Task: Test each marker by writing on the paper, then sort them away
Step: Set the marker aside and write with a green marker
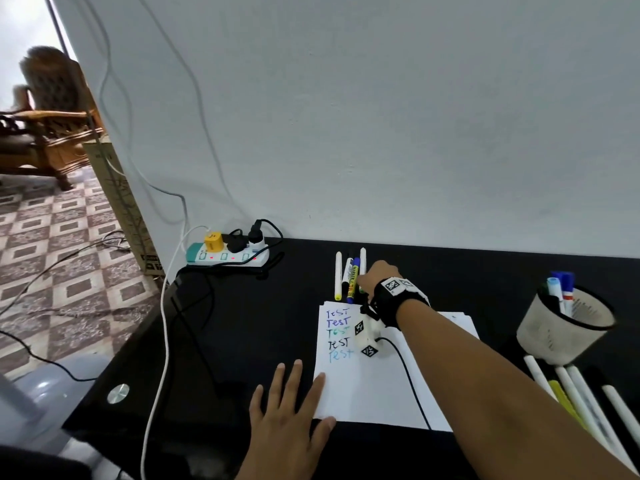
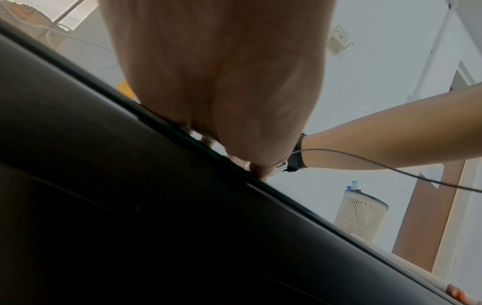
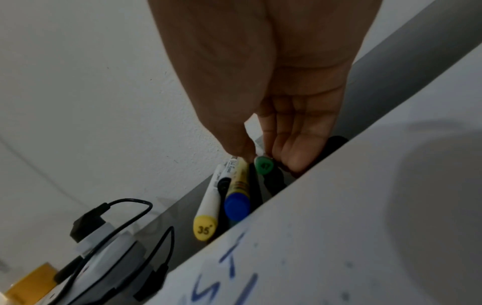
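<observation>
Green-capped marker (image 3: 263,165): lying at the right end of the row of markers (image 1: 349,277) on the black table (image 1: 242,341), just beyond the far edge of the paper (image 1: 374,386); pinched between thumb and fingertips of right hand (image 3: 266,115).
Row neighbours: yellow-capped marker (image 3: 206,218) marked "35", blue-capped marker (image 3: 236,206), black-capped marker between them.
Paper: five lines reading "Test" in several inks at upper left.
Left hand (image 1: 287,414): fingers straight, flat on table, thumb and forefinger pressing paper's near-left corner.
Cup (image 1: 562,327): tilted, at right, holding blue-capped markers.
White markers (image 1: 581,396): lying loose below cup.
Power strip (image 1: 227,254): by the wall, plugs inserted.
</observation>
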